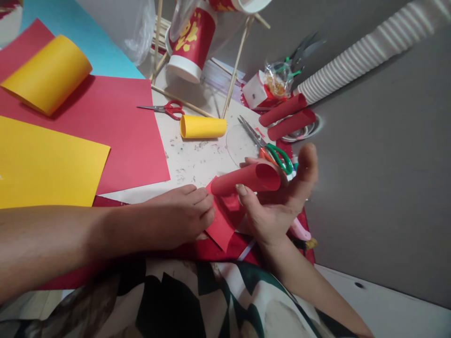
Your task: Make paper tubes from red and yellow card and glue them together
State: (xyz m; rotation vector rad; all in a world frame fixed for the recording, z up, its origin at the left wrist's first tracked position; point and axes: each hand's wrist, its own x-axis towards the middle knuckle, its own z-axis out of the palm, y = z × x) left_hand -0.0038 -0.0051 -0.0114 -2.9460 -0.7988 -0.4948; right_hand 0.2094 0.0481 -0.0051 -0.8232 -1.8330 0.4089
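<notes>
Close in front of me is a sheet of red paper (225, 227), its far part curled into a tube (243, 180). My left hand (192, 213) is closed, its curled fingers gripping the sheet's left edge. My right hand (273, 206) holds the tube with the thumb on the near side and some fingers behind it; one finger points up, free of the paper. The fingers behind the tube are partly hidden. Just beyond the right hand lie scissors with green and orange handles (278, 157). A small yellow paper tube (203, 127) rests farther back.
Red-handled scissors (172, 109) touch a large red sheet (134, 131) at left. A yellow sheet (45, 164) and a wide yellow roll (52, 72) lie there too. Two red tubes (291, 124) sit by the grey wall. A stick frame (234, 70) with red paper cups (195, 42) stands behind.
</notes>
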